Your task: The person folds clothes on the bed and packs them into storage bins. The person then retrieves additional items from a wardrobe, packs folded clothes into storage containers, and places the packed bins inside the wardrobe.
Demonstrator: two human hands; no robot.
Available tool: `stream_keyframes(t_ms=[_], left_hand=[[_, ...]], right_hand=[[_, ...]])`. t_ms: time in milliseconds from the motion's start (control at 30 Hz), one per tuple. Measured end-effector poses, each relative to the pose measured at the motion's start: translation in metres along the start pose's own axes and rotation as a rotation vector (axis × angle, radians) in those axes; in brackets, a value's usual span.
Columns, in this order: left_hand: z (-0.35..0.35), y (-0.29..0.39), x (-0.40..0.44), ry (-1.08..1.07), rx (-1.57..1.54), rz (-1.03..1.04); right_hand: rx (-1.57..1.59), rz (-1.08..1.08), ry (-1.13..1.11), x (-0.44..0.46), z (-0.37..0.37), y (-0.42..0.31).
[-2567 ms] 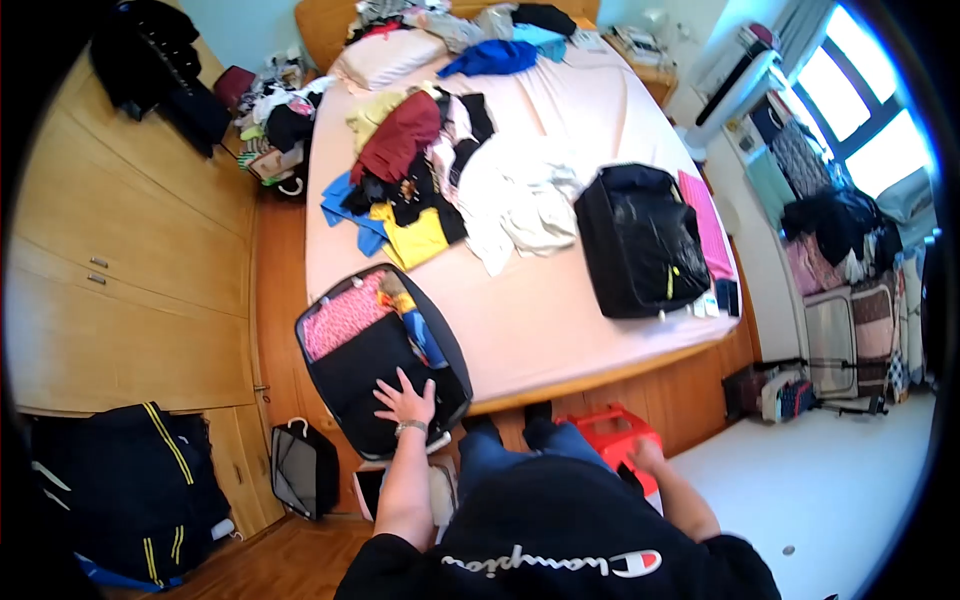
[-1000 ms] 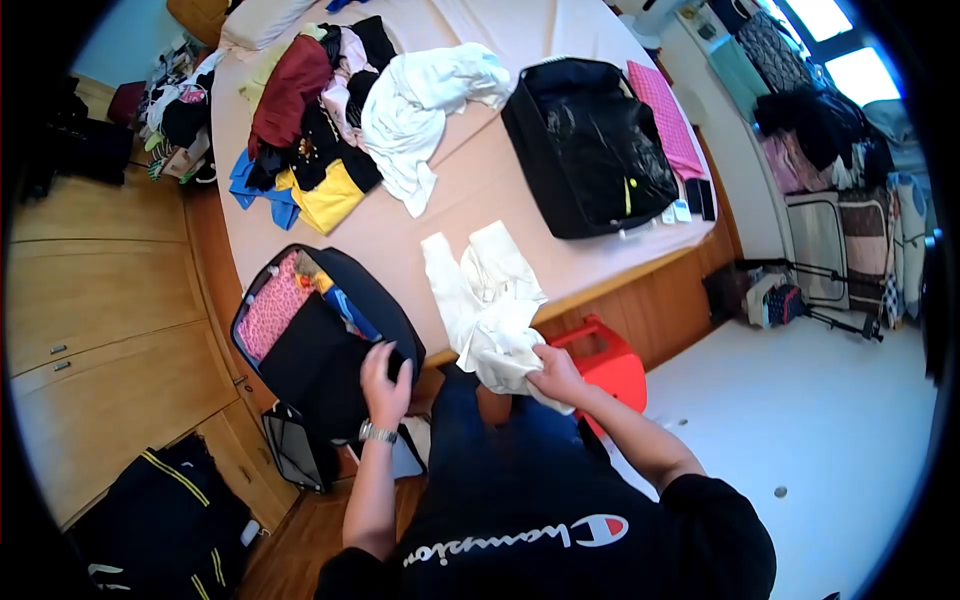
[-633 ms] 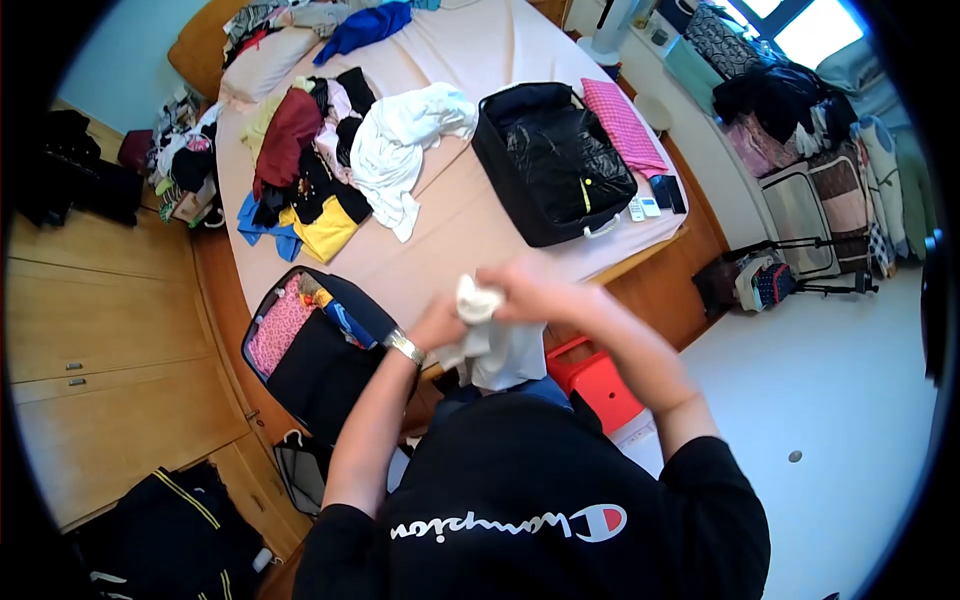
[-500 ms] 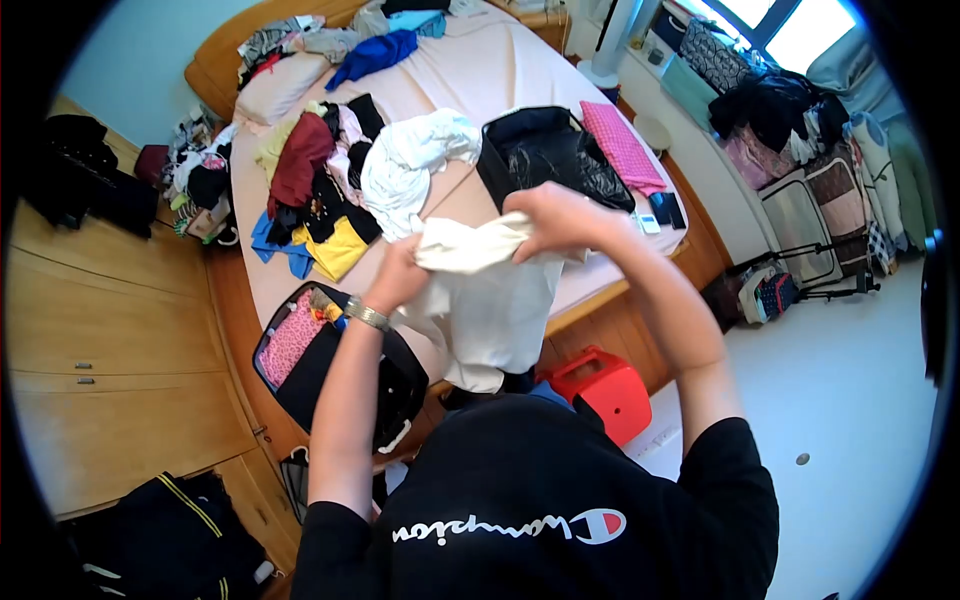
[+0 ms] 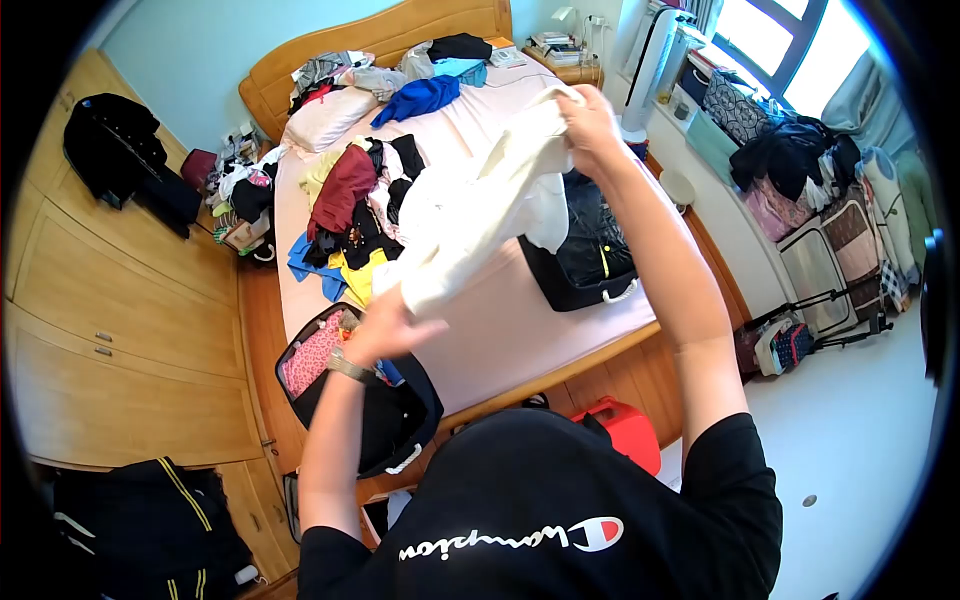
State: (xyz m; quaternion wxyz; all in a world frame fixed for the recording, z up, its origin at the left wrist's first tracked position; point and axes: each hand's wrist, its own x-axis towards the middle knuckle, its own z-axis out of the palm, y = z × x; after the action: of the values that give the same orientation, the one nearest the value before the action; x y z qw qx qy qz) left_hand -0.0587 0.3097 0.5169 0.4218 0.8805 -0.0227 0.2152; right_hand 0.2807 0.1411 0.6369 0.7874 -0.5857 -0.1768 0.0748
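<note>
A long white garment (image 5: 490, 215) is stretched slantwise above the bed in front of me. My right hand (image 5: 592, 130) is raised and closed round its upper end. At the lower end, my left hand (image 5: 385, 325) touches or nearly touches the cloth, thumb stretched out and fingers apart, partly blurred. Below the left hand, an open black suitcase (image 5: 405, 425) stands on the floor with a pink patterned item (image 5: 313, 358) in it. Another open black case (image 5: 575, 270) lies on the bed, partly hidden by the garment and my right arm.
Piled clothes, including a maroon garment (image 5: 342, 190) and a yellow one (image 5: 358, 275), lie on the bed (image 5: 480, 365). A blue garment (image 5: 415, 100) is near the headboard. A red plastic stool-like object (image 5: 630, 432) stands at the bed's foot. Wooden cabinets (image 5: 130, 310) line the left.
My right hand has risen up and away, and my left hand has dropped lower. The white garment, gathered between both hands before, is now stretched out diagonally. The view has shifted.
</note>
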Motion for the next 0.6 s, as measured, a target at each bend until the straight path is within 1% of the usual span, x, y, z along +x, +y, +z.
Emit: stream_keyframes(t_ms=[33, 67, 100, 133, 167, 200, 233, 267, 300, 333, 367, 433, 467, 500, 533, 567, 600], left_hand=[[0.008, 0.001, -0.002, -0.173, 0.061, 0.002], [0.016, 0.002, -0.004, -0.347, 0.12, 0.015], [0.02, 0.001, -0.001, -0.604, 0.177, -0.007], [0.027, 0.004, 0.002, -0.324, 0.115, 0.057], [0.034, -0.002, 0.01, -0.012, 0.187, 0.048], [0.032, -0.008, 0.025, 0.194, 0.16, -0.029], [0.02, 0.015, 0.044, 0.363, 0.299, 0.097], [0.012, 0.032, 0.063, 0.415, 0.22, 0.123], [0.008, 0.043, 0.083, 0.511, 0.223, 0.201], [0.007, 0.038, 0.099, 0.436, 0.069, 0.168], [0.005, 0.033, 0.111, 0.359, -0.084, 0.135], [-0.002, 0.031, 0.124, 0.163, -0.328, 0.07], [-0.006, 0.03, 0.123, 0.149, -0.143, -0.033], [-0.006, 0.027, 0.121, 0.148, -0.194, -0.054], [-0.003, 0.022, 0.119, 0.146, -0.244, -0.072], [0.001, 0.016, 0.116, 0.144, -0.296, -0.09], [0.008, 0.006, 0.112, 0.176, -0.342, -0.055]], right_hand=[[0.072, 0.073, -0.112, -0.003, 0.015, 0.003], [0.041, 0.149, -0.272, -0.008, 0.028, 0.006], [-0.095, 0.193, -0.44, -0.015, 0.038, 0.005], [-0.207, 0.118, -0.489, -0.028, 0.051, 0.011], [-0.367, 0.033, -0.588, -0.038, 0.061, 0.013], [-0.44, -0.098, -0.724, -0.05, 0.069, 0.009], [-0.51, -0.231, -0.861, -0.062, 0.076, 0.001], [-0.584, -0.289, -0.91, -0.072, 0.082, -0.004], [-0.657, -0.352, -0.957, -0.08, 0.087, -0.011], [-0.674, -0.323, -1.003, -0.086, 0.091, -0.017], [-0.551, -0.334, -0.991, -0.093, 0.091, -0.019], [-0.634, -0.375, -0.862, -0.09, 0.083, -0.005], [-0.529, -0.361, -0.782, -0.093, 0.073, 0.001], [-0.424, -0.349, -0.699, -0.097, 0.058, 0.007], [-0.399, -0.46, -0.641, -0.094, 0.036, 0.035], [-0.436, -0.375, -0.599, -0.102, 0.015, 0.06], [-0.532, -0.314, -0.607, -0.112, -0.005, 0.096]])
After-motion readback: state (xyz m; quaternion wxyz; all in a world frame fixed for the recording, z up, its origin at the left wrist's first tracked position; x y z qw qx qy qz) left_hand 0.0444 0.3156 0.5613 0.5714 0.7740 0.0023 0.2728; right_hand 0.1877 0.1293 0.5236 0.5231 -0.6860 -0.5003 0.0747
